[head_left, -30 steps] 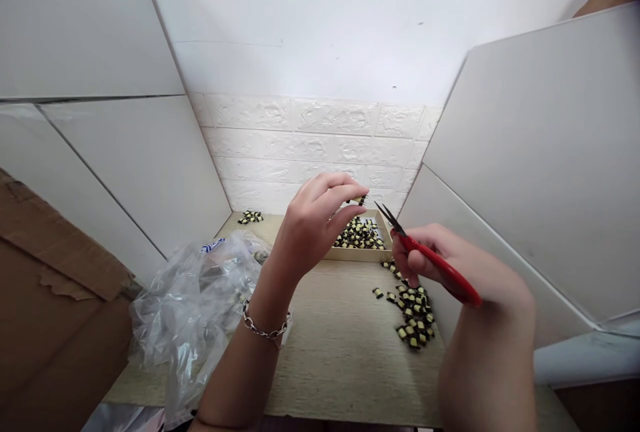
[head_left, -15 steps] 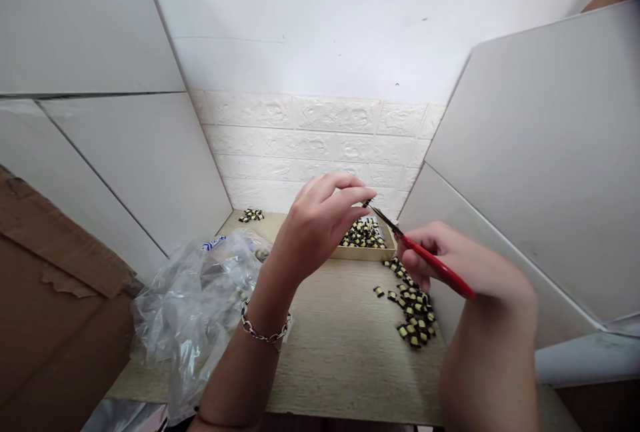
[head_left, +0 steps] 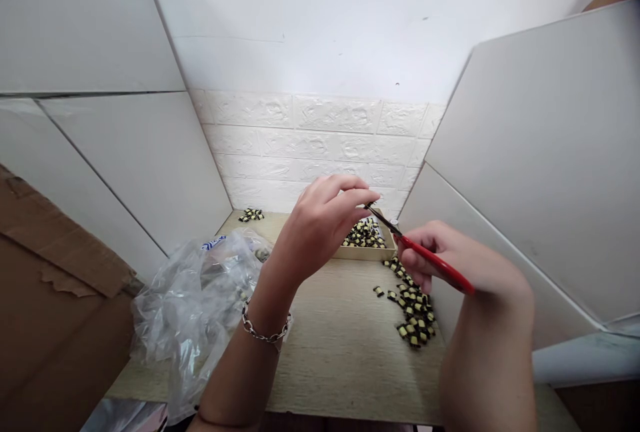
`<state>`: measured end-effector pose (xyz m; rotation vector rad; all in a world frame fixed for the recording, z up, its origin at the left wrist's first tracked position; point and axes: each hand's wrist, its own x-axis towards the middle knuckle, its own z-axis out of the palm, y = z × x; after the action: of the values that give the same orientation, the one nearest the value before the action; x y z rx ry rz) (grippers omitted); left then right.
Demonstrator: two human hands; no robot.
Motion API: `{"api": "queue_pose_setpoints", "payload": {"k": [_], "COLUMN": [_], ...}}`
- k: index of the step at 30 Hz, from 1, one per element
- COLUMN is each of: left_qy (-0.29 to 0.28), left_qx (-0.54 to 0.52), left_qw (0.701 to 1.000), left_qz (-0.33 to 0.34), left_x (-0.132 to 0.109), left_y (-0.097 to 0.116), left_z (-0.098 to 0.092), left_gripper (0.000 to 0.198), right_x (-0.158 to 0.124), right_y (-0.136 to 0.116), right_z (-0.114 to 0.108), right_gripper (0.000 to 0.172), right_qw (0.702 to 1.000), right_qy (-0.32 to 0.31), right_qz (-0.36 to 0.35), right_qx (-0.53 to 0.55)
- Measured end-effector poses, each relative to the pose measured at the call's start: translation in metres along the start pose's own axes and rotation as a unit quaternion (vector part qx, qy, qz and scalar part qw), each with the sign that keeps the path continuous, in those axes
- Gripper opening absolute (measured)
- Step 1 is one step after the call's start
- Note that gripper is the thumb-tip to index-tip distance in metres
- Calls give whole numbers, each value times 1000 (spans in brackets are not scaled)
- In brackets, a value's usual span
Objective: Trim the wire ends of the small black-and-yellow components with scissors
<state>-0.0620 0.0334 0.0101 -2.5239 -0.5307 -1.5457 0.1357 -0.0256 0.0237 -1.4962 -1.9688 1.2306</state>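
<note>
A narrow work booth is seen from above, walled by white panels on the left and right and by a white brick-patterned wall [head_left: 320,145] at the far end. A pale wood-grain bench [head_left: 340,359] is seen between them.

The left hand [head_left: 313,232] is raised above the middle of the bench, a chain bracelet [head_left: 265,332] worn on its wrist. Its fingers [head_left: 357,195] are pinched narrowly on a small part [head_left: 369,205], which is held in the air over the far end of the bench; its details are too small to be made out.

The right hand [head_left: 465,265] is raised to the right, its fingers closed around red snips [head_left: 433,262]. The dark blades are pointed left and far, and their tips are met with the small part at the left fingertips. Whether the blades are parted cannot be told.

Beneath the hands, a shallow tray [head_left: 363,253] filled with black-and-yellow pieces is set at the far end of the bench. A loose pile [head_left: 413,309] of the same pieces is scattered just near of it, along the right wall. A smaller cluster [head_left: 251,215] is left in the far left corner. A crumpled clear plastic bag [head_left: 195,305] is spread on the near left, beside brown cardboard [head_left: 50,272].
</note>
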Motion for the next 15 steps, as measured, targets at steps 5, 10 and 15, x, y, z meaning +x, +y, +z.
{"api": "queue_pose_setpoints", "payload": {"k": [5, 10, 15], "left_qy": [1, 0, -5], "left_qx": [-1, 0, 6], "left_qw": [1000, 1000, 1000], "left_qz": [-2, -3, -6], "left_x": [0, 0, 0], "left_y": [0, -1, 0], "left_z": [0, 0, 0], "left_gripper": [18, 18, 18], "right_x": [1, 1, 1], "right_y": [-1, -2, 0], "right_z": [0, 1, 0], "right_gripper": [27, 26, 28], "right_qw": [1000, 1000, 1000], "right_qy": [5, 8, 9], "right_qz": [11, 21, 17], "right_qx": [13, 21, 23]}}
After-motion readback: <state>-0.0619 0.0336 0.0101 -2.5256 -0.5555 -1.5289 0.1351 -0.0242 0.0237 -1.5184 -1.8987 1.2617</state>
